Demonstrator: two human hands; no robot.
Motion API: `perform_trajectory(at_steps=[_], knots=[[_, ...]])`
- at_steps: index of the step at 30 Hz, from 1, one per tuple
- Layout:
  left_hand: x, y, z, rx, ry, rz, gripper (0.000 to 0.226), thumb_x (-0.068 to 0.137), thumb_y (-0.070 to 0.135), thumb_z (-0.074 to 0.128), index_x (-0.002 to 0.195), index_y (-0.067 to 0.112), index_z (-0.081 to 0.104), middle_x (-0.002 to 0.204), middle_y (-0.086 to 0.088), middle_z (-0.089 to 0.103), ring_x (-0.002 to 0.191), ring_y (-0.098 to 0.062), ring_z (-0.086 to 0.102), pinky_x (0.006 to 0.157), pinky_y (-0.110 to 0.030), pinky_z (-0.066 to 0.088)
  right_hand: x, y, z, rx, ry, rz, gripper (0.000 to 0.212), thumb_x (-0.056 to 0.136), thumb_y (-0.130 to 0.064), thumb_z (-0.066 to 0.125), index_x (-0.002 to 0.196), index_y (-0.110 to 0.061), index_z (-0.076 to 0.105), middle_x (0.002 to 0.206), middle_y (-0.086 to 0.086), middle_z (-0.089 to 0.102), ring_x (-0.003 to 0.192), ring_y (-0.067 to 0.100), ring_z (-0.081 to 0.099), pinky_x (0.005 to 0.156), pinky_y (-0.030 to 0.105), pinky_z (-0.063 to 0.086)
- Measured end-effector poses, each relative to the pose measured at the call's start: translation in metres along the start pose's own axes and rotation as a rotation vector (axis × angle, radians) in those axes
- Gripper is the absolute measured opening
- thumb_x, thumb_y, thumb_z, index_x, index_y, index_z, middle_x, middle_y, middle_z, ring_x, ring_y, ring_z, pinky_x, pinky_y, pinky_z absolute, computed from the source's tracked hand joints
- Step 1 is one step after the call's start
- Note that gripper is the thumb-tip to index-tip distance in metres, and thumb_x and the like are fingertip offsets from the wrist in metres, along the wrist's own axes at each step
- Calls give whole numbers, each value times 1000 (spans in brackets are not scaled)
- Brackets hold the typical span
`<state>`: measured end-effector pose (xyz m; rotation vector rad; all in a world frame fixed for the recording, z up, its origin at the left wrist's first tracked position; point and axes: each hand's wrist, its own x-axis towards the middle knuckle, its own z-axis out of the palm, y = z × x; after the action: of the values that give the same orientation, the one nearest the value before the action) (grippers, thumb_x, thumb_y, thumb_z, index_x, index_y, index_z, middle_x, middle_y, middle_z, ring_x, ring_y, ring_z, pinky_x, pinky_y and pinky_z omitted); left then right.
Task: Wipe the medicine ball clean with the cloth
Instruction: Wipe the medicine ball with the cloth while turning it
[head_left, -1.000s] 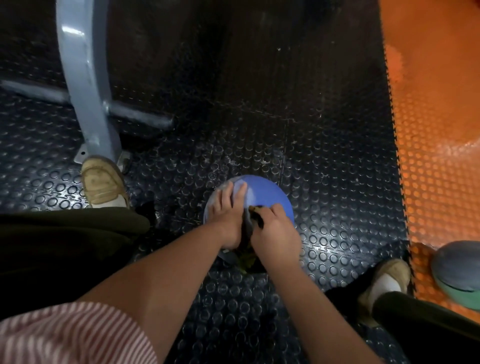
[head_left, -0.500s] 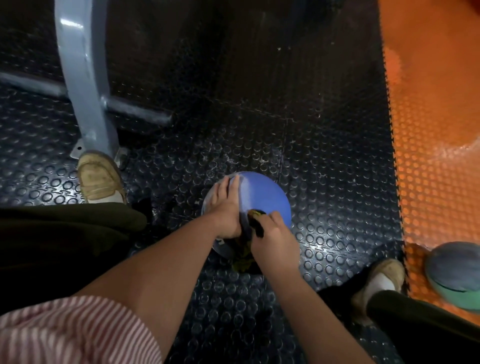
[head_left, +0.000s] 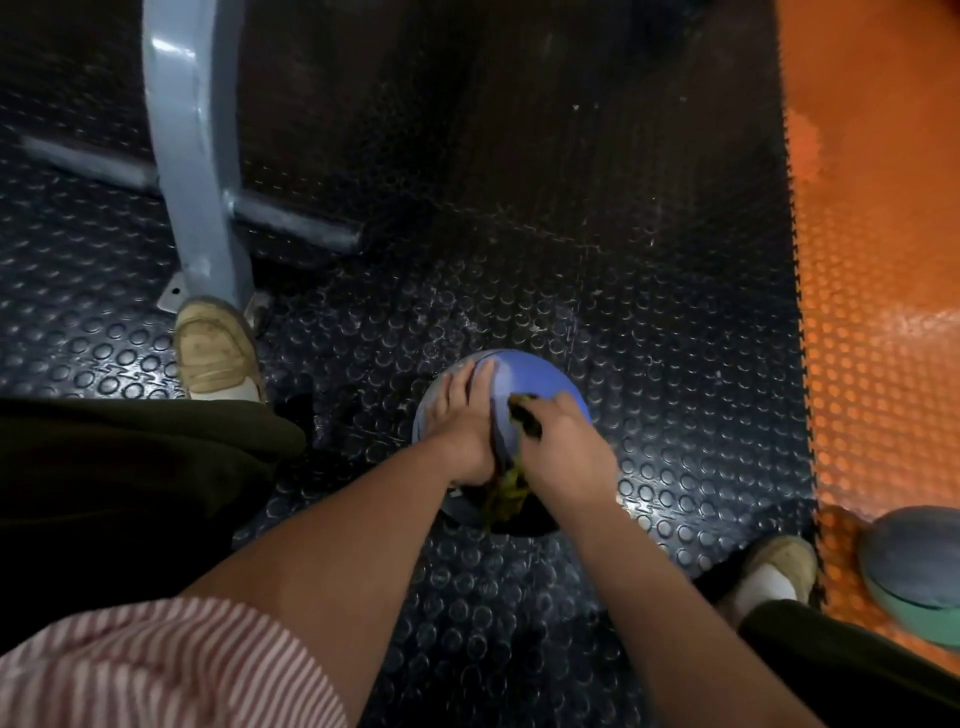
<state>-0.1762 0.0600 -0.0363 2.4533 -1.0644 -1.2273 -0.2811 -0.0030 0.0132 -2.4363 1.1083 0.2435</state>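
1. a grey frame leg (head_left: 192, 171) stands on the black studded mat (head_left: 649, 291).
2. the left hand (head_left: 462, 431) lies flat on the blue medicine ball (head_left: 535, 379), fingers straight and close together. the ball sits on the mat.
3. the right hand (head_left: 563, 452) holds the dark cloth (head_left: 524, 421) bunched in curled fingers, against the ball.
4. a grey-green ball (head_left: 914, 566) rests on the orange floor (head_left: 883, 260).

A short, loose fabric sleeve striped red and white (head_left: 156, 665) covers the left upper arm. Below it, both forearms (head_left: 322, 551) are bare to the left hand (head_left: 462, 436) and right hand (head_left: 566, 447). Dark olive-black trousers (head_left: 130, 467) clothe both legs. The scuffed tan left shoe (head_left: 215, 348) and matching right shoe (head_left: 784, 564) show white socks (head_left: 763, 587) at the ankles.
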Motion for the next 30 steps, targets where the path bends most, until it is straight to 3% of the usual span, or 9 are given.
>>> perform_trajectory(at_steps=[5,8,11,17,21,26,30], knots=[[-7,5,1,102,-25,43,123,81,21,73,145,31,-32,155,1,-32,146,-26,-24,120,-39,-1,-11,4,3,-70,28,1,31,94,-20,45,121,-27,60,114,2,49,88,29,57,59,31,38],[-12,4,16,237,-59,48,132,79,36,75,139,23,-42,149,-5,-43,142,-31,-32,120,-46,-5,20,-3,-5,-83,45,10,25,93,-20,46,112,-21,64,113,3,52,91,28,58,62,29,38],[-14,3,28,278,-85,100,146,66,49,83,141,18,-38,149,-11,-42,140,-38,-33,118,-53,-6,50,-8,-17,-36,-23,61,23,90,-18,47,105,-16,64,112,6,56,92,27,58,67,30,41],[-14,6,20,73,3,141,122,78,20,72,147,29,-28,156,4,-30,144,-24,-28,120,-45,-5,6,13,-3,76,51,85,29,94,-17,45,115,-25,62,115,1,52,90,26,58,68,32,44],[-15,13,18,129,9,155,122,77,7,69,147,26,-30,156,2,-30,145,-26,-27,120,-45,-5,-23,25,4,62,58,76,39,91,-17,48,127,-31,56,115,-3,52,92,23,57,64,31,44],[-29,22,36,236,-40,163,133,76,40,77,143,20,-37,153,-2,-37,142,-32,-32,116,-50,-15,10,32,-6,-18,88,76,25,93,-15,46,105,-24,67,105,1,50,86,28,59,62,29,39],[-18,22,26,207,-19,183,149,62,48,87,146,18,-32,156,1,-30,144,-30,-26,116,-46,-13,45,31,-11,27,36,69,23,95,-18,47,107,-17,66,104,6,48,95,30,57,68,30,39]])
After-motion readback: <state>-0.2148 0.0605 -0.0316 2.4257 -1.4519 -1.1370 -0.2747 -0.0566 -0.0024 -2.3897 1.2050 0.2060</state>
